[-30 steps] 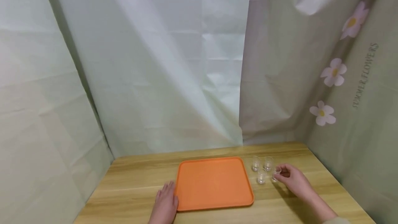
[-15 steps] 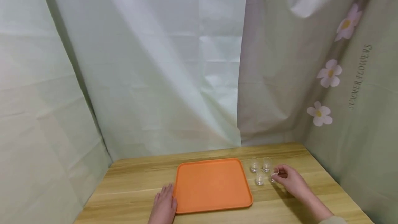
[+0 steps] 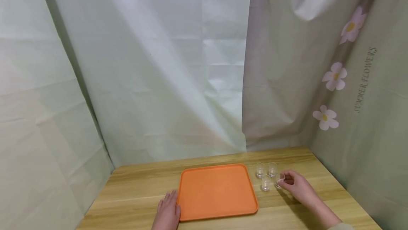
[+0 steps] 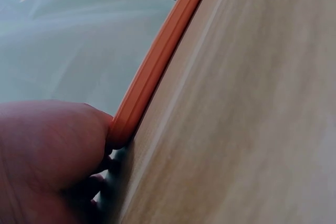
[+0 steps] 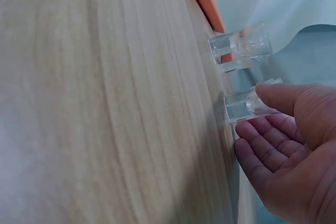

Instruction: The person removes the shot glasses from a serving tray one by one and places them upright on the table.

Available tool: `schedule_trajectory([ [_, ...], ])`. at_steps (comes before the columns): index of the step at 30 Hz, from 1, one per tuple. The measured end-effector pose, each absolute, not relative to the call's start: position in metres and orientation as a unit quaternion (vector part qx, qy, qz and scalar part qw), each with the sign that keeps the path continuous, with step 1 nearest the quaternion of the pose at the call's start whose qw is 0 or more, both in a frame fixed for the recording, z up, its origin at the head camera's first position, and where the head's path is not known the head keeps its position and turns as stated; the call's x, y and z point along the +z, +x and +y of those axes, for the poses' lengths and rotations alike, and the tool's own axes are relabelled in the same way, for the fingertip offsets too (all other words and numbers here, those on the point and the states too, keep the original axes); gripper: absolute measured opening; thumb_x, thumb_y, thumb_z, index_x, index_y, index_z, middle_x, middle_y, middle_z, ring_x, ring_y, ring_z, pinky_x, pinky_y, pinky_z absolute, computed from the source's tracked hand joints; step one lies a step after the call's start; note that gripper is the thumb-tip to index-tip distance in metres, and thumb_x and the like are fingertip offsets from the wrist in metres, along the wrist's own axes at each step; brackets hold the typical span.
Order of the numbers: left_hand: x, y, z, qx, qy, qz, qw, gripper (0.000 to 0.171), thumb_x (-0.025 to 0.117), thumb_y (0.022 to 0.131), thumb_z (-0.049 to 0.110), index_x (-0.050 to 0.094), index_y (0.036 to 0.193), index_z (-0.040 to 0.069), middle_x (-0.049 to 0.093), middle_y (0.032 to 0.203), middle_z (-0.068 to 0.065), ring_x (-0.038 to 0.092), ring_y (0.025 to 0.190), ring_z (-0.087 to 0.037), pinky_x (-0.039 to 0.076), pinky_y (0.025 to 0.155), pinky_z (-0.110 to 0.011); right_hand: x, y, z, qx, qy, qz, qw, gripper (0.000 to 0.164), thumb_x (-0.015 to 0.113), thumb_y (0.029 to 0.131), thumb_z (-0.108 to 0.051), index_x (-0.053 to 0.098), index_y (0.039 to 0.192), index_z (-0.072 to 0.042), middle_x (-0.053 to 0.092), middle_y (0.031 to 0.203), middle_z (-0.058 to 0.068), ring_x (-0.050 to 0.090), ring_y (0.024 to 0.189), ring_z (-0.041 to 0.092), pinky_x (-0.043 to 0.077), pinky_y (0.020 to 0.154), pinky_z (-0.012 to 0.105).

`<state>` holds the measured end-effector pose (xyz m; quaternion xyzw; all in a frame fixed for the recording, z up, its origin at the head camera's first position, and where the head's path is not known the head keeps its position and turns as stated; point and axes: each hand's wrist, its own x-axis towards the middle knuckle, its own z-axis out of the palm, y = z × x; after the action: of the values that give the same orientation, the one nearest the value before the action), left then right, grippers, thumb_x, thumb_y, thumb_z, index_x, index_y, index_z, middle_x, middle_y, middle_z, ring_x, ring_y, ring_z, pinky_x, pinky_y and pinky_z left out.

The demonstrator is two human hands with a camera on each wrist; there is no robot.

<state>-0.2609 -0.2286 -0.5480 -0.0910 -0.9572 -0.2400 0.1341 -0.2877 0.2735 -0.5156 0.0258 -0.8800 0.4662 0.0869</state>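
An orange tray [image 3: 216, 192] lies flat on the wooden table. Along its left edge rests my left hand [image 3: 167, 210], fingers extended and thumb side against the rim; the left wrist view has that hand [image 4: 52, 156] right at the tray's corner [image 4: 123, 127]. To the right of the tray, my right hand [image 3: 298, 185] holds a small clear shot glass [image 3: 279, 181] between thumb and fingers. This glass [image 5: 240, 107] stands upright, its base at the tabletop, in the right wrist view. Three more shot glasses, the nearest one [image 3: 265, 183] among them, stand close to its left and behind.
The wooden table [image 3: 137, 194] reaches back to a pale curtain [image 3: 178, 116] hanging behind it. More curtain with printed flowers [image 3: 329, 118] closes off the right side, and another sheet [image 3: 47, 134] hangs at the left.
The head view has shifted slightly, so everything sits a little lower and further left. Both hands stay where they were, the right one still holding the shot glass.
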Motion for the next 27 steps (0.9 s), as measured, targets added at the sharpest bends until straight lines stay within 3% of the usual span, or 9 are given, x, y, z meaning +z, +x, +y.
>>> schedule_trajectory([
  [3,-0.552,-0.263,-0.232,-0.234,-0.093,-0.957,0.145,0.048,0.069,0.098,0.002,0.061,0.142,-0.017,0.062,0.145,-0.036,0.053,0.139,-0.061,0.038,0.117,-0.076,-0.514,-0.288,0.271,0.462,0.029,-0.882,0.086,0.047,0.087,0.097,-0.014,0.066,0.131,0.011,0.076,0.117,0.013,0.075,0.107,0.026,0.062,0.088,0.03],
  [8,-0.558,-0.266,-0.237,-0.221,-0.103,-0.953,0.182,0.046,0.069,0.097,0.002,0.062,0.139,-0.017,0.064,0.142,-0.037,0.057,0.134,-0.061,0.041,0.113,-0.076,-0.51,-0.284,0.266,0.453,0.038,-0.887,0.086,0.066,0.086,0.098,-0.021,0.056,0.146,0.014,0.068,0.136,0.031,0.072,0.122,0.044,0.061,0.103,0.051],
  [13,-0.562,-0.268,-0.24,-0.214,-0.117,-0.948,0.206,0.048,0.07,0.095,0.002,0.063,0.138,-0.017,0.065,0.14,-0.036,0.059,0.132,-0.061,0.044,0.108,-0.076,-0.504,-0.277,0.262,0.4,0.056,-0.909,0.106,0.083,0.086,0.099,-0.032,0.046,0.156,0.013,0.047,0.157,0.041,0.051,0.141,0.061,0.045,0.114,0.072],
  [16,-0.556,-0.267,-0.239,-0.208,-0.117,-0.953,0.188,0.051,0.073,0.094,0.004,0.061,0.14,-0.017,0.065,0.141,-0.035,0.058,0.133,-0.061,0.044,0.108,-0.077,-0.499,-0.273,0.257,0.369,0.068,-0.919,0.124,0.089,0.085,0.099,-0.036,0.041,0.161,0.011,0.04,0.161,0.043,0.04,0.146,0.066,0.035,0.117,0.08],
  [20,-0.538,-0.264,-0.236,-0.208,-0.105,-0.961,0.147,0.055,0.074,0.096,0.005,0.059,0.144,-0.016,0.061,0.147,-0.036,0.053,0.139,-0.062,0.04,0.113,-0.078,-0.493,-0.268,0.245,0.346,0.098,-0.92,0.157,0.09,0.085,0.099,-0.036,0.04,0.163,0.009,0.039,0.163,0.041,0.038,0.147,0.065,0.034,0.116,0.081],
  [22,-0.536,-0.265,-0.234,-0.207,-0.107,-0.959,0.163,0.054,0.075,0.095,0.005,0.061,0.143,-0.015,0.062,0.146,-0.036,0.054,0.139,-0.061,0.041,0.111,-0.078,-0.49,-0.266,0.239,0.332,0.115,-0.919,0.18,0.088,0.087,0.098,-0.035,0.043,0.162,0.008,0.042,0.162,0.039,0.04,0.147,0.063,0.036,0.115,0.081],
  [27,-0.518,-0.262,-0.226,-0.21,-0.117,-0.96,0.145,0.054,0.075,0.1,0.01,0.059,0.146,-0.015,0.059,0.151,-0.035,0.05,0.143,-0.06,0.037,0.115,-0.078,-0.487,-0.265,0.225,0.287,0.149,-0.921,0.216,0.087,0.09,0.093,-0.032,0.049,0.159,0.007,0.049,0.161,0.034,0.039,0.151,0.059,0.031,0.119,0.08],
])
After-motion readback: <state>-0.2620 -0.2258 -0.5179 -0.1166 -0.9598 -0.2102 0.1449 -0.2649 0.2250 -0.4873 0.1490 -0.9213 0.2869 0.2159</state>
